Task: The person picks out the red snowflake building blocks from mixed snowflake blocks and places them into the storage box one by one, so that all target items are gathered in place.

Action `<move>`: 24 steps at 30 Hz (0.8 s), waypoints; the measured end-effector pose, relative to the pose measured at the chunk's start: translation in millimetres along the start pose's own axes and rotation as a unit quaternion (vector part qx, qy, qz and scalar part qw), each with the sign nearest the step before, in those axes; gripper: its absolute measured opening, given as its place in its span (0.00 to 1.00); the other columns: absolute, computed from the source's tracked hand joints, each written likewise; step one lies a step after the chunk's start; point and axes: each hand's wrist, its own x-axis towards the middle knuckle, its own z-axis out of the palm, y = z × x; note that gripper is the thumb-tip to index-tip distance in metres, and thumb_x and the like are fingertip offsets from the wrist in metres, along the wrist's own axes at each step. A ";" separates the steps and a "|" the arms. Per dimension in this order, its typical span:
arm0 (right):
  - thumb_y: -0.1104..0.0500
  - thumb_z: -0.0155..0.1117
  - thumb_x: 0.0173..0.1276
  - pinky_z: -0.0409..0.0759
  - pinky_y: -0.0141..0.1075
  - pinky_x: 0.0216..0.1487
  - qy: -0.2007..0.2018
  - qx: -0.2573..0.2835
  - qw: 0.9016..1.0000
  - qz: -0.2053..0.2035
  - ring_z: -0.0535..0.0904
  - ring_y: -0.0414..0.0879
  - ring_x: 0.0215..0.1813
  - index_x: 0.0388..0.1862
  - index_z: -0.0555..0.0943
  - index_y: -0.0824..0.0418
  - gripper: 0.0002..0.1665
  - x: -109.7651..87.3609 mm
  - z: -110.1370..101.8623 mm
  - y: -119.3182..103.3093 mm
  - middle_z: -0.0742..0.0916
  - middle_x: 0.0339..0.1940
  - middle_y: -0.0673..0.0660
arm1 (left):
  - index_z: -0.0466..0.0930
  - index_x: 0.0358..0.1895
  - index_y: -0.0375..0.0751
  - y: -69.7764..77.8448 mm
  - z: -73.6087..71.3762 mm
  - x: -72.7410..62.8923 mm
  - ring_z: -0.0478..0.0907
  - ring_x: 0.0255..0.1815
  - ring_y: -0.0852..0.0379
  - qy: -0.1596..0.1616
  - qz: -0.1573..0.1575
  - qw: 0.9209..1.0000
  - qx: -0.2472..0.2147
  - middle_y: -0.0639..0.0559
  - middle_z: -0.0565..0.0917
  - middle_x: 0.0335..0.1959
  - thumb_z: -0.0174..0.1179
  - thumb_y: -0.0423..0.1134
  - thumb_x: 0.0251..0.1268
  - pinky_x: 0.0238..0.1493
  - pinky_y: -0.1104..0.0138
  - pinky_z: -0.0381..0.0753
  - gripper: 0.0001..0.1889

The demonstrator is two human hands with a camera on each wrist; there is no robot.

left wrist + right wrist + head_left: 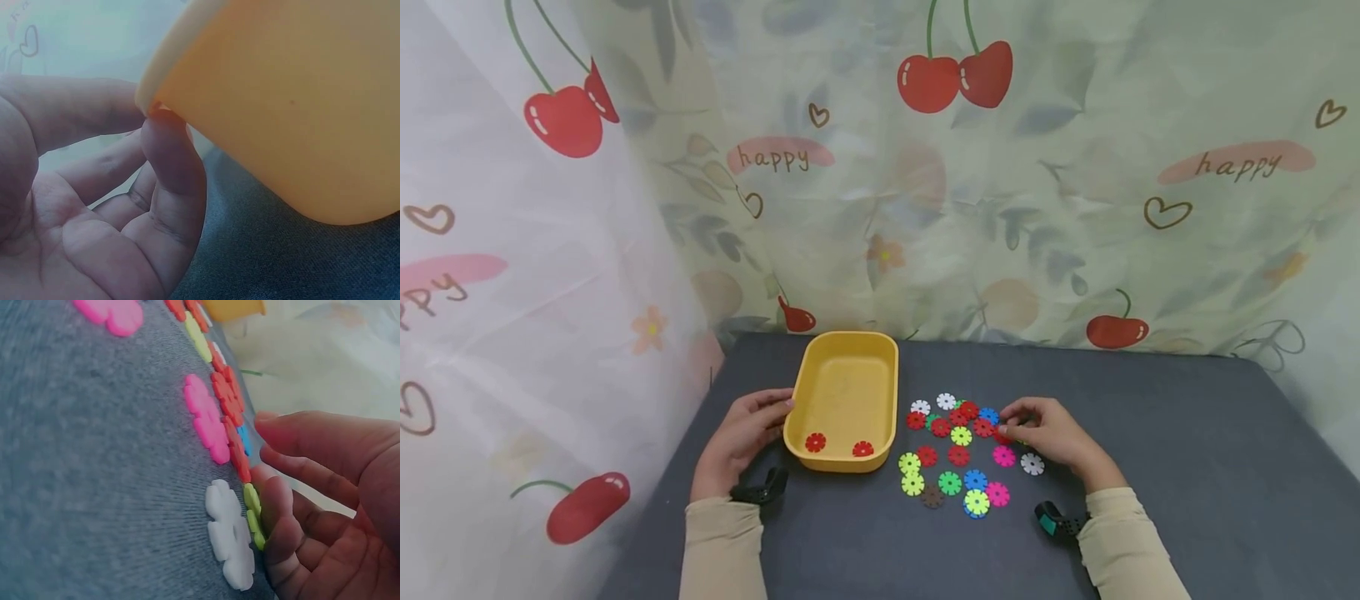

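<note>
A yellow plastic tub [842, 392] stands on the dark table, with two red notched discs [816, 442] at its near end. My left hand [747, 433] pinches its left rim; in the left wrist view the thumb lies at the rim [153, 78] and a bent finger presses just under it. To the right lie loose notched plastic discs in several colours. My right hand [1052, 433] is at their right side, fingertips right by a red disc [982, 427] and a blue disc [989, 416]. In the right wrist view its thumb and fingers are apart, beside a yellow-green disc [253, 515].
A white disc [1032, 464] lies just below the right hand. Pink, green, brown and yellow-green discs, among them a green disc [950, 482], spread toward the near side. A printed cloth [1045, 250] hangs behind the table [1210, 467].
</note>
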 end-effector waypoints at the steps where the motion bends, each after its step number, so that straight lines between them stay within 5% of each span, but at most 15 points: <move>1: 0.57 0.73 0.73 0.82 0.34 0.38 -0.002 -0.003 1.000 -0.003 0.82 0.46 0.36 0.57 0.85 0.68 0.20 -0.1 0.2 -0.3 0.87 0.43 0.60 | 0.76 0.72 0.35 0.0 0.2 -0.1 0.84 0.53 0.55 0.000 0.000 1.000 -0.001 0.37 0.82 0.66 0.62 0.43 0.80 0.52 0.70 0.86 0.25; 24: 0.56 0.81 0.64 0.78 0.34 0.34 0.001 -0.077 0.997 -0.001 0.76 0.47 0.34 0.48 0.88 0.62 0.17 5.5 3.2 0.0 0.85 0.39 0.57 | 0.76 0.72 0.34 2.7 2.0 0.1 0.83 0.53 0.53 0.005 -0.001 1.000 0.005 0.37 0.81 0.67 0.62 0.42 0.80 0.53 0.70 0.86 0.25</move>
